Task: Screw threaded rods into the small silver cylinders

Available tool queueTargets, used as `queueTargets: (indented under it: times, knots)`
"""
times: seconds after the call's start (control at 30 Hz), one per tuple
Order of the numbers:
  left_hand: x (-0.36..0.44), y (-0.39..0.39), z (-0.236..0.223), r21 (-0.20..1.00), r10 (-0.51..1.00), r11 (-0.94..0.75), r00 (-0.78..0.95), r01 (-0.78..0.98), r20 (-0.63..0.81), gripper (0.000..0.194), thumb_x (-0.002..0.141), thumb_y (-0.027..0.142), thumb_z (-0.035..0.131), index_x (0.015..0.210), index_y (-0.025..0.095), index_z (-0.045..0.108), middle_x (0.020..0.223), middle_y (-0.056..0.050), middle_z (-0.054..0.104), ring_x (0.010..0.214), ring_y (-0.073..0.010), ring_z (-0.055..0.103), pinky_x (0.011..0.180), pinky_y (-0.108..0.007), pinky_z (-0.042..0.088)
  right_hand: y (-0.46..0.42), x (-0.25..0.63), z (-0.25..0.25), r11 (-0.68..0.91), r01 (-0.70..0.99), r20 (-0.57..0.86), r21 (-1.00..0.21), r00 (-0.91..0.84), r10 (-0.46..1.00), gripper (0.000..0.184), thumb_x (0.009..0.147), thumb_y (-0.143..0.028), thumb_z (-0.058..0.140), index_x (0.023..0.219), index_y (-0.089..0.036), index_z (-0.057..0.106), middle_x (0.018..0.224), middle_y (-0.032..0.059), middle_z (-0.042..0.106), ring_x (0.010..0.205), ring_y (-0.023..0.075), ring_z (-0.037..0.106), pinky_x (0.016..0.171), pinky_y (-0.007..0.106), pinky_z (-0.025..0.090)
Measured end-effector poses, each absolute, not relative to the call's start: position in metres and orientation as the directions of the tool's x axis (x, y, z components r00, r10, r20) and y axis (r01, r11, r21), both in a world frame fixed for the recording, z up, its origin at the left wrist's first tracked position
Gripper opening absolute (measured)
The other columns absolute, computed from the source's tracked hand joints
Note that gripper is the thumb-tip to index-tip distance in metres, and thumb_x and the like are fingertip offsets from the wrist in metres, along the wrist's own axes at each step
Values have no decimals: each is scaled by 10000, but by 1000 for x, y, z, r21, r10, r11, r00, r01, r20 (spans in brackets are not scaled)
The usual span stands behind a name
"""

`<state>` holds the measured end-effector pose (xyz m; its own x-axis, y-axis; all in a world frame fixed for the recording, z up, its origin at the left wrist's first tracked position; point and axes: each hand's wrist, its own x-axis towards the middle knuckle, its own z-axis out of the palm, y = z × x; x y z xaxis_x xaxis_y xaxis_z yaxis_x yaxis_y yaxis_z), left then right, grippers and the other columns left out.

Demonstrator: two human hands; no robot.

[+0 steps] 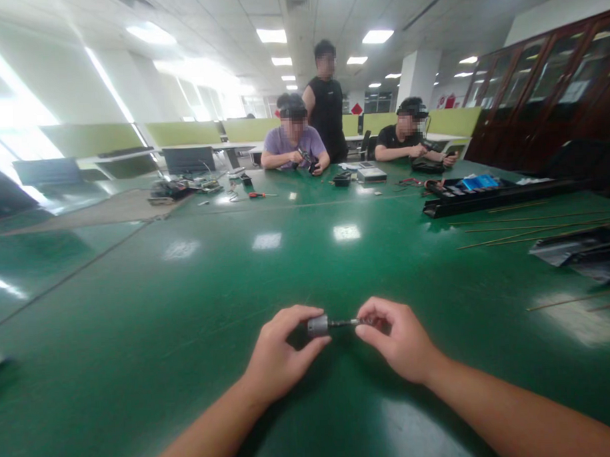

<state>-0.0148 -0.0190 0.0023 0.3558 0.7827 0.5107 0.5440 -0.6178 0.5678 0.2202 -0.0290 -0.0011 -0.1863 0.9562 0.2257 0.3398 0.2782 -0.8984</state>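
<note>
Just above the green table, my left hand (284, 352) grips a short grey metal cylinder (317, 326) between thumb and fingers. A thin dark shaft (342, 323) runs from the cylinder's right end towards my right hand (401, 338). That hand pinches the shaft's far end, which has a lighter tip section and is partly covered by the fingers. The piece lies about level, spanning both hands. Its exact kind cannot be made out.
The glossy green table (227, 278) spreads ahead. At the far side lie an orange-handled screwdriver (258, 195), electronic parts (183, 186) and a grey box (372, 175). Black channels (484, 194) and thin rods (535, 228) lie at right. Two people sit opposite; another stands behind.
</note>
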Motion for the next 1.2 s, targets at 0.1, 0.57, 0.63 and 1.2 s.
queueTargets:
  times: [0.1, 0.57, 0.63, 1.2]
  knots:
    - [-15, -18, 3, 574, 787, -613, 354, 543, 505, 284, 789, 260, 740, 1059, 230, 658, 995, -27, 710, 901, -184, 668, 825, -305, 527, -29, 221, -2, 275, 336, 221, -901, -190, 957, 69, 804, -231, 640, 827, -167, 652, 675, -5, 611, 616, 135, 543, 604, 250, 409]
    - [-15, -8, 1, 842, 939, -335, 228, 423, 259, 251, 801, 290, 710, 1011, 202, 604, 987, -40, 688, 922, -203, 656, 861, -331, 499, -32, 221, -4, 298, 30, 290, -954, -165, 943, 154, 895, -306, 584, 830, -168, 603, 704, 20, 635, 654, 159, 583, 640, 282, 457]
    - [-16, -2, -2, 937, 967, -231, 170, 263, 191, 292, 803, 301, 703, 1020, 190, 541, 916, -26, 675, 833, -187, 663, 803, -315, 516, -32, 221, -4, 324, -51, 328, -945, -148, 933, 237, 941, -347, 527, 802, -166, 591, 697, 28, 633, 656, 159, 586, 653, 290, 465]
    - [-63, -2, 36, 920, 946, 8, -294, -391, -133, 184, 907, 73, 485, 946, 125, 658, 797, -44, 639, 609, -112, 617, 568, -214, 590, -31, 215, -6, 380, -21, 373, -925, -244, 895, 363, 993, -409, 446, 779, -155, 593, 668, 33, 634, 617, 142, 580, 624, 269, 460]
